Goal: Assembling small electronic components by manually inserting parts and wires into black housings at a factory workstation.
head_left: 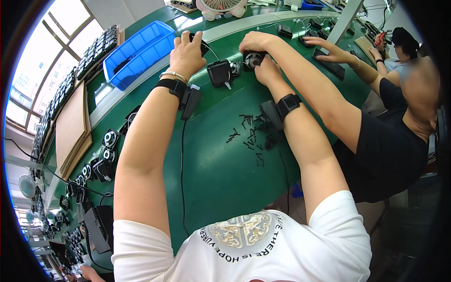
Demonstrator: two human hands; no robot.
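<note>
My left hand point(187, 54) is closed around a black part point(205, 48) with a thin pale wire, mostly hidden by my fingers. My right hand point(268, 70) pinches the lower right edge of a small black speaker point(253, 58) with a round silver-rimmed cone. A co-worker's hand point(256, 41) rests on the top of that same speaker. Between my hands lies a black square housing point(220, 74) with a white connector, and a round silver speaker part point(235, 68) touches its right side. Loose black screws point(253, 134) are scattered on the green tabletop point(216, 164) between my forearms.
A blue divided bin point(117, 77) stands at far left, beside stacked brown boards point(73, 127). Several speakers point(109, 145) line the left side. A fan point(221, 7) stands at the back. The co-worker's other hand point(331, 52) is over a black bar point(334, 68) at right.
</note>
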